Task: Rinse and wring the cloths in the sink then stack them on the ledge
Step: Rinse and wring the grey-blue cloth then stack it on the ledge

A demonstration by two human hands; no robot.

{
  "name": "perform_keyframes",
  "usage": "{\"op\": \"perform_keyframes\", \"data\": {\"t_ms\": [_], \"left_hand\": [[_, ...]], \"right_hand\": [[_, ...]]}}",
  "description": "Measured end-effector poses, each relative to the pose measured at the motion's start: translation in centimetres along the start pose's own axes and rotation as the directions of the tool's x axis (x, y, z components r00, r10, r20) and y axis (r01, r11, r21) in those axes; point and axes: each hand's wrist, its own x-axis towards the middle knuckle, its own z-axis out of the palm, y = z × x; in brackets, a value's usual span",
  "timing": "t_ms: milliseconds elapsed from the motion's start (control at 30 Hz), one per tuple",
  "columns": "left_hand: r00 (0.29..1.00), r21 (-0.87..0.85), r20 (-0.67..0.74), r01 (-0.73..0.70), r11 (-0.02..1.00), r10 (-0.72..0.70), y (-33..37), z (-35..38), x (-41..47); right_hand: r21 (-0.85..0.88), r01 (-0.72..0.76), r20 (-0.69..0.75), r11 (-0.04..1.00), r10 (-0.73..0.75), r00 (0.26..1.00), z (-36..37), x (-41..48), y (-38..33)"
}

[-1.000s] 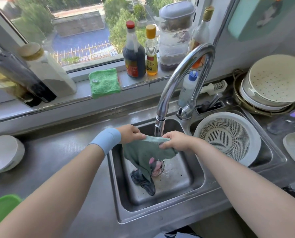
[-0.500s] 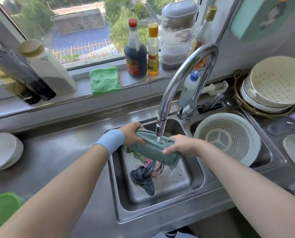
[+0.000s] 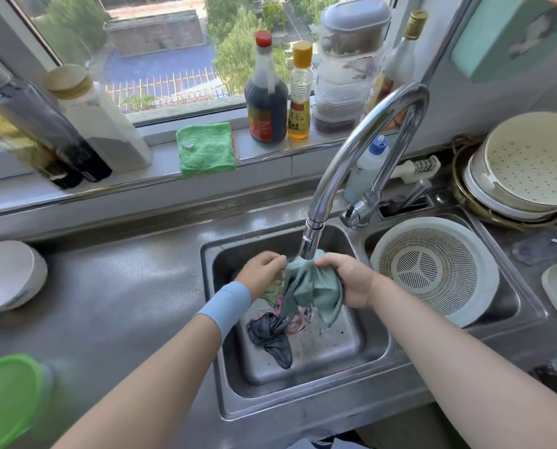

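Steel worktop (image 3: 125,286) runs below a sunny window, with a square sink (image 3: 303,400) set into it. Under the spout of the curved tap (image 3: 351,157), a teal cloth (image 3: 316,286) is held bunched above the basin, its lower folds hanging down. The right hand (image 3: 351,280) is curled round the cloth's right side and grips a thick wad of it. The left hand (image 3: 261,273), with a pale blue wristband (image 3: 225,303) on its wrist, pinches the cloth's upper left edge with bent fingers, just beside the spout. More cloths lie in a heap on the sink floor beneath: a dark cloth (image 3: 270,335) nearest the front and a pink cloth (image 3: 295,324) touching it. On the window ledge (image 3: 76,196) a bright green cloth (image 3: 205,150) lies folded, its front edge hanging over, near a dark sauce bottle (image 3: 265,102). A white colander (image 3: 432,267) sits in the smaller basin to the right
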Motion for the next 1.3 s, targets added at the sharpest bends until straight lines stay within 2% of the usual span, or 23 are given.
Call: {"op": "perform_keyframes", "data": {"t_ms": [67,100,200,267,333,367,467,500,633,733,800,900,967,1033,1067,1100,1167,1233,1300], "left_hand": [[0.965,-0.149,0.251,0.11,0.983,-0.07,-0.4,0.3,-0.5],[0.953,-0.169,0.299,0.107,0.98,-0.052,-0.6,0.4,-0.5],[0.967,-0.085,0.251,-0.005,0.996,0.026,-0.9,0.2,-0.2],[0.975,-0.073,0.221,-0.009,0.997,0.025,-0.6,-0.1,-0.1],[0.975,-0.018,0.222,-0.01,1.0,0.014,-0.4,-0.7,0.1],[0.97,0.042,0.241,-0.013,0.999,0.003,-0.4,-0.8,0.2],[0.947,0.298,0.309,-0.012,0.954,-0.085,-0.3,-0.9,0.1],[0.94,0.331,0.318,0.011,0.943,-0.123,-0.2,-0.7,0.0],[0.95,0.238,0.247,0.131,0.962,-0.19,0.4,0.0,0.1],[0.972,0.274,0.208,0.047,0.96,-0.107,0.4,0.1,0.1],[0.981,0.254,0.19,-0.023,0.967,-0.027,0.5,-0.2,0.1],[0.996,0.196,0.087,-0.044,0.98,0.027,0.5,-1.2,0.6],[0.998,0.121,0.063,0.014,0.993,-0.022,0.2,-1.8,0.7],[0.988,0.016,0.122,0.098,0.995,-0.099,0.2,-1.7,0.7],[0.978,-0.031,0.156,0.142,0.989,-0.136,0.4,-1.6,0.7],[0.971,-0.061,0.176,0.177,0.982,-0.164,0.8,-1.3,0.5],[0.96,-0.102,0.191,0.226,0.969,-0.204,1.6,-0.8,0.6],[0.953,-0.143,0.194,0.26,0.955,-0.23,2.5,-0.4,0.5],[0.951,-0.189,0.193,0.277,0.942,-0.24,3.2,-0.1,0.5]], "right_hand": [[0.041,-0.006,0.008,0.999,0.005,1.0,-0.4,0.1,0.2],[0.063,-0.003,0.002,0.998,0.003,1.0,-0.4,0.1,0.2],[0.03,0.02,-0.026,0.999,-0.019,0.999,-1.1,-0.1,0.2],[-0.194,0.005,-0.134,0.981,-0.031,0.99,-1.3,-0.5,0.2],[-0.452,0.004,-0.247,0.892,-0.129,0.96,-2.3,-0.1,0.5],[-0.51,0.011,-0.284,0.86,-0.181,0.942,-2.7,0.2,0.6],[-0.413,0.053,-0.327,0.909,-0.202,0.923,-2.9,0.3,1.2],[-0.362,0.059,-0.315,0.93,-0.182,0.932,-2.7,0.3,1.3],[-0.22,0.108,-0.188,0.97,-0.15,0.971,-1.7,-0.3,1.4],[-0.202,0.139,-0.176,0.97,-0.175,0.969,-1.2,-0.4,1.1],[-0.233,0.14,-0.223,0.962,-0.193,0.955,-1.3,-0.2,1.0],[-0.294,0.096,-0.377,0.951,-0.208,0.903,-1.5,0.1,0.8],[-0.288,0.077,-0.48,0.954,-0.213,0.851,-1.6,0.6,0.8],[-0.326,0.04,-0.573,0.944,-0.231,0.786,-1.2,1.3,0.5],[-0.419,-0.027,-0.62,0.908,-0.264,0.739,-1.1,1.6,0.3],[-0.543,-0.135,-0.648,0.829,-0.312,0.695,-0.8,1.7,0.2],[-0.725,-0.349,-0.644,0.593,-0.407,0.647,0.4,1.1,-0.1],[-0.801,-0.406,-0.594,0.441,-0.492,0.637,1.2,0.5,0.1],[-0.862,-0.341,-0.507,0.376,-0.599,0.62,1.5,0.4,0.6]]}}
